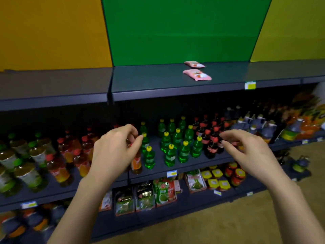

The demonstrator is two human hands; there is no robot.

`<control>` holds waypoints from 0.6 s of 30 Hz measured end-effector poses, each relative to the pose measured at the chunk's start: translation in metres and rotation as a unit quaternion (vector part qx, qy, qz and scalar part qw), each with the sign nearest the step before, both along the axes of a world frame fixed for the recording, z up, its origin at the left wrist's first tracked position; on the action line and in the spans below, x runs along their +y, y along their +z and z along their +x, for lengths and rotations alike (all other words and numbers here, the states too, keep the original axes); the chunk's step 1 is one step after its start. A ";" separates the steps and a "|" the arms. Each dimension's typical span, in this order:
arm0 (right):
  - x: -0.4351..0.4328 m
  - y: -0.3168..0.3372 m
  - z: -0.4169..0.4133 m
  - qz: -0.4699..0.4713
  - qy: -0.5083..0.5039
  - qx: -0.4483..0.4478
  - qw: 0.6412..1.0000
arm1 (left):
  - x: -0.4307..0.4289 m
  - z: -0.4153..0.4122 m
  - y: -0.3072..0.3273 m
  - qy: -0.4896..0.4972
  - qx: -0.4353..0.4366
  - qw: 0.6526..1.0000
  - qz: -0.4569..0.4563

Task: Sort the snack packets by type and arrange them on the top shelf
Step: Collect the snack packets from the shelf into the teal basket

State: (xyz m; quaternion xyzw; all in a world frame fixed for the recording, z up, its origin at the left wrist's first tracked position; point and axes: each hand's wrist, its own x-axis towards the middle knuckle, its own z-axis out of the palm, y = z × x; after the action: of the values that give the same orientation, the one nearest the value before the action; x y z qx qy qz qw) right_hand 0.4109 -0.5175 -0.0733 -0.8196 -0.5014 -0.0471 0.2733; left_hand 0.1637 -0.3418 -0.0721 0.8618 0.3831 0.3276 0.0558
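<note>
We have two pink snack packets (197, 74) lying flat on the top shelf (158, 80), one behind the other, right of its middle. Our left hand (114, 152) and right hand (249, 152) hang apart below it, seemingly empty. Most sorting remains.

On the top shelf (158, 80) in front of you lie two snack packets, one (194, 64) behind the other (197, 74), right of the middle. On the shelf below stand bottles (175, 141) in rows. Your left hand (114, 150) and right hand (249, 152) hang before those bottles, well apart. Under them sit pouches (144, 196), with jars (219, 178) to their right.
</note>
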 end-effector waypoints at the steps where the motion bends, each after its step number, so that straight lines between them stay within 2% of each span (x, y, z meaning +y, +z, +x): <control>1: 0.008 0.003 0.011 0.006 0.005 -0.003 1.000 | 0.004 0.013 0.005 0.000 -0.008 1.000 0.007; 7: 0.071 0.018 0.082 0.021 0.030 -0.016 0.999 | 0.052 0.098 0.021 0.003 -0.034 0.998 0.047; 12: 0.151 0.049 0.146 0.042 0.022 -0.003 0.999 | 0.111 0.168 0.037 0.002 -0.047 0.998 0.044; 18: 0.267 0.080 0.216 -0.087 -0.058 0.008 0.994 | 0.176 0.245 0.054 0.014 0.009 0.999 0.035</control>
State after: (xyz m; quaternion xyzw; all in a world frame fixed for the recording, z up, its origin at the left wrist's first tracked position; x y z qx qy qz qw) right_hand 0.6264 -0.2508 0.0062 -0.8684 -0.4530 -0.0128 0.2013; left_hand 0.4084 -0.1658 -0.0182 0.8610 0.3838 0.3333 0.0180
